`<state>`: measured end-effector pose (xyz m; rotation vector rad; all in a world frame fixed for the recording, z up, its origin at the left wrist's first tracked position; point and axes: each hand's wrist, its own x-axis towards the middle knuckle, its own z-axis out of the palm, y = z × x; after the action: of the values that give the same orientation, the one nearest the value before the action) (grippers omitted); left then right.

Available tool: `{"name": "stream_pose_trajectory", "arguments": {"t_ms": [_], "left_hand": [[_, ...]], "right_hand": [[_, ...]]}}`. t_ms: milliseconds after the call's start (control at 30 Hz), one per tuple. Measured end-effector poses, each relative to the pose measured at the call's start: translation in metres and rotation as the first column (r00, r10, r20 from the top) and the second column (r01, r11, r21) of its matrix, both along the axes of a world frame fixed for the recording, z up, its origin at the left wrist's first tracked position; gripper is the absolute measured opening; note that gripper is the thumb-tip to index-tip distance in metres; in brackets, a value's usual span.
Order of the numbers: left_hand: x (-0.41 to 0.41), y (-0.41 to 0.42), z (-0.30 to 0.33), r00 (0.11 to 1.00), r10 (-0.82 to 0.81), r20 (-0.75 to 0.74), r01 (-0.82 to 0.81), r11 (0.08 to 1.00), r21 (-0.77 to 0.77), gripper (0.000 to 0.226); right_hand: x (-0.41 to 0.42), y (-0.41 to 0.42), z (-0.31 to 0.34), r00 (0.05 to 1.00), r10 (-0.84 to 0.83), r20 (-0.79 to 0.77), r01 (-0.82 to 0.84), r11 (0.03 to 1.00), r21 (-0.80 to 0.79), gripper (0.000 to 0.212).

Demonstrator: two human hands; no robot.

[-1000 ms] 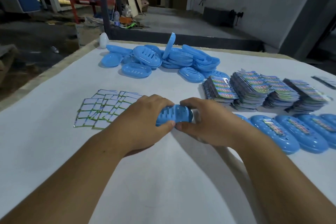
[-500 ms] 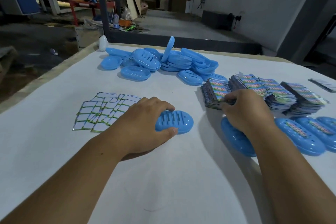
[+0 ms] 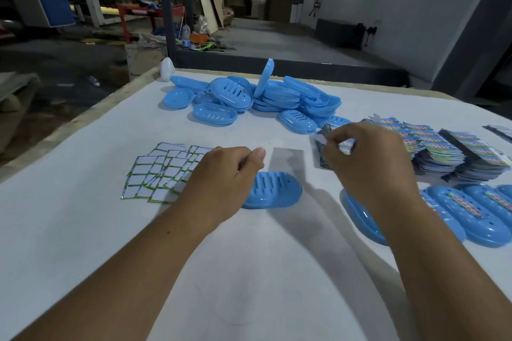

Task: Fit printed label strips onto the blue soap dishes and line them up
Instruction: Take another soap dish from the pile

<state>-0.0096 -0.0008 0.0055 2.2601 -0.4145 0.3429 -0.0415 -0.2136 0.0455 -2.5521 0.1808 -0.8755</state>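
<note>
A blue slotted soap dish (image 3: 273, 189) lies upside down on the white table (image 3: 249, 271) in front of me. My left hand (image 3: 221, 183) hovers just above its left end with fingers loosely curled, holding nothing. My right hand (image 3: 368, 163) pinches a printed label strip (image 3: 329, 134) lifted off the nearest stack of labels (image 3: 321, 152). More label stacks (image 3: 443, 152) lie to the right. A row of labelled dishes (image 3: 471, 210) runs along the right, the nearest one (image 3: 360, 219) partly under my right forearm.
A heap of unlabelled blue dishes (image 3: 249, 97) sits at the far side of the table. White cards with green edges (image 3: 163, 169) are fanned out at the left. A small white bottle (image 3: 167, 69) stands at the far left corner.
My left hand has lifted off the dish, which now lies free on the table. My right hand moved from the row of dishes up to the label stack and raised one strip.
</note>
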Motion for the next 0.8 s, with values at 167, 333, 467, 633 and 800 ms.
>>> {"name": "stream_pose_trajectory", "arguments": {"t_ms": [167, 333, 467, 633, 800], "left_hand": [[0.005, -0.001, 0.000, 0.987, 0.076, -0.138, -0.094, 0.987, -0.132, 0.054], [0.011, 0.002, 0.003, 0.955, 0.099, -0.279, -0.188, 0.931, -0.313, 0.036], [0.012, 0.005, 0.006, 0.952, 0.102, -0.289, -0.215, 0.894, -0.393, 0.023], [0.007, 0.005, 0.010, 0.977, 0.041, -0.210, -0.130, 0.892, -0.433, 0.015], [0.000, -0.001, 0.010, 0.977, -0.067, -0.202, -0.016, 0.923, -0.384, 0.013]], "right_hand": [[-0.005, 0.035, -0.007, 0.944, 0.320, 0.085, -0.314, 0.947, -0.073, 0.008], [-0.009, 0.045, -0.010, 0.872, 0.486, 0.060, -0.479, 0.872, -0.101, 0.012], [-0.009, 0.047, -0.013, 0.838, 0.544, -0.055, -0.546, 0.834, -0.073, 0.011], [-0.003, 0.043, -0.014, 0.905, 0.425, -0.032, -0.405, 0.881, 0.242, 0.015], [0.003, 0.036, -0.007, 0.930, 0.366, 0.048, -0.308, 0.698, 0.646, 0.024]]}}
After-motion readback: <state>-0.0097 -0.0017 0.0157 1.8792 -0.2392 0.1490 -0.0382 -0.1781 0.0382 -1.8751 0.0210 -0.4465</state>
